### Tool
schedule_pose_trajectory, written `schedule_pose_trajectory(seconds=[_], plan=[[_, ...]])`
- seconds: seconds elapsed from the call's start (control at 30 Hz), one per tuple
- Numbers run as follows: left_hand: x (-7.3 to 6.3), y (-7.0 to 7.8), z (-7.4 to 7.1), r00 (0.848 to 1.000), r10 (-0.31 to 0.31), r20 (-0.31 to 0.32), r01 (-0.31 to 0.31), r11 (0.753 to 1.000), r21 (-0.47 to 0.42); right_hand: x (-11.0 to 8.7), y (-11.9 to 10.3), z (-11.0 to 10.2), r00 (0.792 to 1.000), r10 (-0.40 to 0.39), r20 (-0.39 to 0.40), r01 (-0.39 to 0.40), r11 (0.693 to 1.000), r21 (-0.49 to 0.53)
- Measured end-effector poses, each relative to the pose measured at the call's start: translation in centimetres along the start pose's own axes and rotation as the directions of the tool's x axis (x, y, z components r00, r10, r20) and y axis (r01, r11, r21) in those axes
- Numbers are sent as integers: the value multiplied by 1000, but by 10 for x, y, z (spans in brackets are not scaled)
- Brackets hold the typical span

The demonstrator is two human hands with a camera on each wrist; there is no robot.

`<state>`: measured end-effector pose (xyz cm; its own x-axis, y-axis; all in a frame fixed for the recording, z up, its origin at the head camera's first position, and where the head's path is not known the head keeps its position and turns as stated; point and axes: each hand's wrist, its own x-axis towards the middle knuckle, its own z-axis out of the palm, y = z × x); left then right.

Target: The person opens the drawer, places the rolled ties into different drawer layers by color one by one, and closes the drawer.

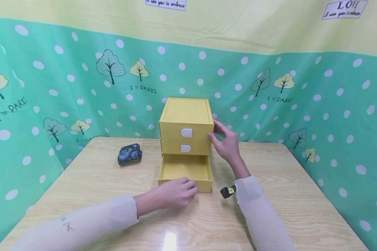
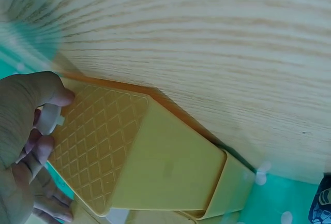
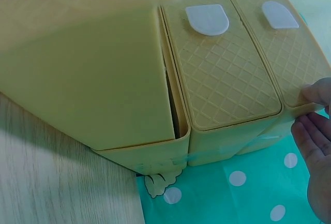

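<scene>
A yellow three-drawer storage box stands at the middle back of the table, its bottom drawer pulled out and bare inside. My left hand is at that drawer's front; in the left wrist view its thumb and fingers pinch the white tab handle. Up at the box's right edge, my right hand holds the corner of the top drawer level. There the thumb lies on the front face and the fingers on the side. The upper two drawers are closed, each with a white tab.
To the left of the box lies a folded dark blue patterned bundle. A small black object with a yellow label sits by the right sleeve, partly covered by it. Green and yellow printed cloth hangs behind the wooden table.
</scene>
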<state>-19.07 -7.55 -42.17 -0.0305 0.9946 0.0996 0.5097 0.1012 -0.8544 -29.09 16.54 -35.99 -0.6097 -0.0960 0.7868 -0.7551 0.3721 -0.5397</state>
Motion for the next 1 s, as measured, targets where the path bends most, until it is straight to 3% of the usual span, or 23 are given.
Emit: schedule_pose_trajectory(seconds=[0.7, 1.0], plan=[[2, 10, -15, 999, 3, -43, -3, 1000, -12, 0, 1, 0, 1000, 5, 0, -5, 1000, 6], [1, 13, -19, 996, -5, -89, 3, 1000, -22, 0, 1, 0, 1000, 13, 7, -13, 1000, -4]])
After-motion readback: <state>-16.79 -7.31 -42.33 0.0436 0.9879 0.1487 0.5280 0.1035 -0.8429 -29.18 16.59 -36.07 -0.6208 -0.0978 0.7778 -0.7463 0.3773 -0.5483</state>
